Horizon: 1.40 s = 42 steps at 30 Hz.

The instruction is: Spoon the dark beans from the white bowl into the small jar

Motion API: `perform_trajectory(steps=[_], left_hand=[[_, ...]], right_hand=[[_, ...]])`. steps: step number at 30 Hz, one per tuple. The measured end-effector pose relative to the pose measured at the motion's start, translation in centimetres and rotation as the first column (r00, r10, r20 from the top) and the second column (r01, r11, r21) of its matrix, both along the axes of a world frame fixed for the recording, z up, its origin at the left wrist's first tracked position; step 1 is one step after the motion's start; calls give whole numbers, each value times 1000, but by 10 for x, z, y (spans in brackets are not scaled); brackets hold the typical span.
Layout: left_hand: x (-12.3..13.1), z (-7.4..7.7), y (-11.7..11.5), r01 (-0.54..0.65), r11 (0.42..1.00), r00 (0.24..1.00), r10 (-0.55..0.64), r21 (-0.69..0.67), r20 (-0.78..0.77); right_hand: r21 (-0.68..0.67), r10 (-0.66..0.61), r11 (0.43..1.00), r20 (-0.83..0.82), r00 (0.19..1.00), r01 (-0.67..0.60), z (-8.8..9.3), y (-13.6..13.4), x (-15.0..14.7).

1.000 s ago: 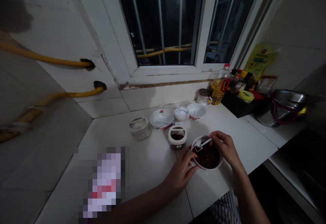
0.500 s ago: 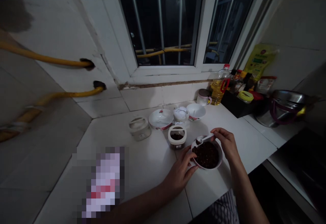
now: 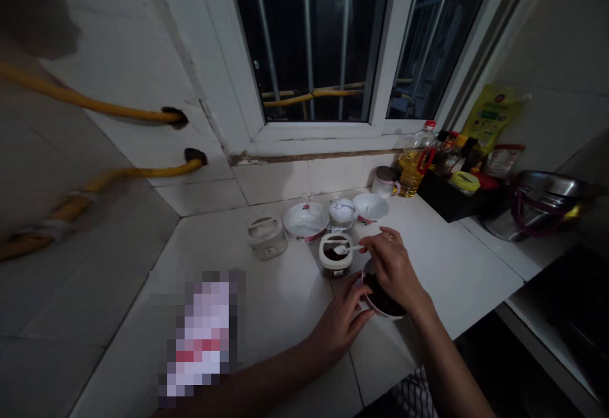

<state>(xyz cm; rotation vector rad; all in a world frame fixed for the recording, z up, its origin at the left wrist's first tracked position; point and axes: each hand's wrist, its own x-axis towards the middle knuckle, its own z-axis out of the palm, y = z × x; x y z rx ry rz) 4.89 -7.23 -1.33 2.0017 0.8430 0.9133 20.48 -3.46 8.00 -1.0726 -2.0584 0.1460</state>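
The right hand [image 3: 392, 266] is pinching a white spoon [image 3: 349, 248] over the open jar [image 3: 332, 270]. The left hand [image 3: 342, 323] is gripping the white bowl [image 3: 383, 315] steady.

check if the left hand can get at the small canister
Probably yes: the left hand sits near the canister, and the way across the counter looks free, though it would first have to let go of the bowl.
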Motion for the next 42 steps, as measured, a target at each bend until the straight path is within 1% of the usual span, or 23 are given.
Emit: perform_trajectory(steps=[3, 6, 9, 11, 13, 15, 17, 20, 22, 25, 27, 29, 32, 34, 38, 42], left_hand=[[0, -1, 0, -3, 1000, 1000, 3, 9, 10], [0, -3, 0, -12, 1000, 1000, 11, 24, 18], [0, -5, 1, -12, 999, 999, 10, 43, 34], [0, -5, 1, -11, 999, 999, 10, 45, 41], [0, -5, 1, -11, 999, 999, 10, 37, 39], [0, -4, 1, -14, 1000, 999, 13, 25, 32], [0, -3, 0, -19, 1000, 999, 18, 17, 28], [0, -5, 0, -24, 1000, 1000, 24, 9, 19], [0, -7, 1, -25, 1000, 1000, 24, 8, 13], [-1, -8, 1, -21, 1000, 1000, 21, 21, 17], [-2, -7, 0, -19, 999, 1000, 18, 27, 25], [-1, -6, 0, -24, 1000, 999, 23, 21, 28], [-1, -5, -1, -37, 999, 999, 36, 13, 17], [-1, -5, 0, -38, 999, 999, 38, 18, 14], [-1, -4, 0, -37, 999, 999, 37, 27, 12], [-1, -4, 0, -42, 999, 999, 42, 27, 7]], right_hand=[[-18, -110, 994, -98, 989, 109, 1, -4, 21], [-112, -229, 971, -174, 958, 212, -3, -12, 43], [-176, -287, 950, -173, 942, 257, -11, -18, 57], [-153, -289, 951, -133, 948, 269, -16, -16, 61], [-112, -256, 963, -74, 964, 247, -19, -10, 60], [-124, -190, 975, -15, 982, 187, -19, -1, 58], [-195, -135, 972, 3, 991, 133, -18, 8, 56], [-289, -98, 954, -40, 994, 83, -18, 15, 56], [-294, -89, 954, -87, 992, 60, -20, 16, 59], [-259, -95, 964, -125, 988, 60, -25, 14, 65], [-231, -98, 970, -113, 989, 69, -28, 13, 69], [-212, -68, 976, -81, 994, 50, -29, 12, 70], [-246, -4, 969, -59, 998, -11, -28, 11, 67], [-294, -8, 956, -87, 996, -18, -28, 10, 65], [-367, -79, 930, -195, 978, 2, -29, 8, 64], [-349, -143, 936, -265, 954, 44, -30, 8, 66]])
